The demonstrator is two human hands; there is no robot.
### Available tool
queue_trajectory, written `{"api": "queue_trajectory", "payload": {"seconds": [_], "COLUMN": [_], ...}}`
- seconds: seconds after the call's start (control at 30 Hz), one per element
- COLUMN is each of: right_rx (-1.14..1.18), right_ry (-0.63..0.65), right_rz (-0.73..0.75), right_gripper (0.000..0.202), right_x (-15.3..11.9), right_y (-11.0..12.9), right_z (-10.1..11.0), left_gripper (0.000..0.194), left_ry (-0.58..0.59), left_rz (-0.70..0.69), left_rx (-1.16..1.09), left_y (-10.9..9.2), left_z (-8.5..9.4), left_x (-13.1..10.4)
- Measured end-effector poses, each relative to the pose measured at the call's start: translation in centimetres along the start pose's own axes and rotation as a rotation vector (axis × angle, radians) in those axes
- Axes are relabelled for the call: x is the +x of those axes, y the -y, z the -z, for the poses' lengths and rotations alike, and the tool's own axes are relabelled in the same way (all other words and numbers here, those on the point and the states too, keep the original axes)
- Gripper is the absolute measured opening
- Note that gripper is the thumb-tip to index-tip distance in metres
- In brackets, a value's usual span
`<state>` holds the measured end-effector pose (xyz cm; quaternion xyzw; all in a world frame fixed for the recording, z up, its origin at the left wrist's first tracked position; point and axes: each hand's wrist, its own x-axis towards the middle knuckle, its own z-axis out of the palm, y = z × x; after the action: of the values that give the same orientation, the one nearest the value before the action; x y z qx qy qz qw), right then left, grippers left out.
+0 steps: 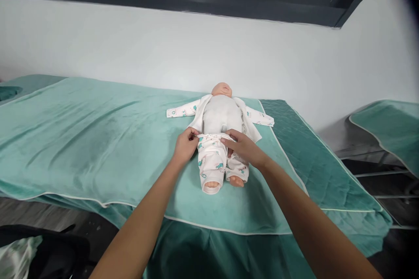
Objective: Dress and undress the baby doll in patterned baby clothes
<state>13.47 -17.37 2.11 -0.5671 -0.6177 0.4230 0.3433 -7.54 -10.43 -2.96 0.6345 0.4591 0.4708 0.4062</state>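
Observation:
A baby doll (221, 89) lies on its back, head toward the wall and feet toward me. It wears a white printed jacket (183, 110), spread open at the front with both sleeves out to the sides. White printed pants (211, 159) cover its legs, and the feet show at the cuffs. My left hand (186, 144) pinches the pants' waistband at the left hip, fingers closed. My right hand (244, 146) lies over the other side of the waistband, thumb and fingers gripping the cloth near the middle. Part of that pant leg is hidden behind it.
The doll rests on a bed with a green cover (108, 152) edged in white piping. A darker quilted part (314, 170) is at the right. Behind is a white wall (147, 48) below a dark window frame (229, 0). A black bag or chair (62, 248) stands lower left.

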Motion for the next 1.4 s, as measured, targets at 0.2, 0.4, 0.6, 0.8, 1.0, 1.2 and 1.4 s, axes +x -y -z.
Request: {"api": "queue_trajectory", "payload": {"seconds": [0.2,0.4,0.6,0.8,1.0,1.2,1.4], "right_rx": [0.18,-0.009,-0.215,-0.1,-0.048,-0.056,-0.192], "right_ry": [0.121,0.086,-0.138,-0.191,-0.104,-0.096,-0.083], "right_rz": [0.042,0.113,0.286,0.244,0.162,0.101,0.036], "right_gripper": [0.036,0.03,0.02,0.021,0.027,0.036,0.043], "right_x": [0.5,1.7,3.9,4.9,4.8,5.3,4.5], "right_y": [1.0,1.9,1.9,1.6,1.2,1.6,-0.1], "right_z": [1.1,2.1,1.9,0.9,0.9,2.0,5.6], "left_gripper": [0.011,0.027,0.029,0.022,0.02,0.011,0.004], "left_ry": [0.164,0.208,0.392,0.472,0.334,0.194,0.116], "left_rz": [0.088,0.124,0.084,0.018,-0.054,-0.123,-0.314], "left_rx": [-0.243,-0.279,-0.259,-0.215,-0.062,0.191,0.583], "left_y": [-0.2,-0.3,-0.6,-0.8,-0.9,-1.4,-1.7], "left_z": [1.3,1.4,1.9,2.4,2.9,2.5,2.4], "left_x": [-1.0,-0.7,-0.7,-0.7,0.8,4.9,7.1]}}
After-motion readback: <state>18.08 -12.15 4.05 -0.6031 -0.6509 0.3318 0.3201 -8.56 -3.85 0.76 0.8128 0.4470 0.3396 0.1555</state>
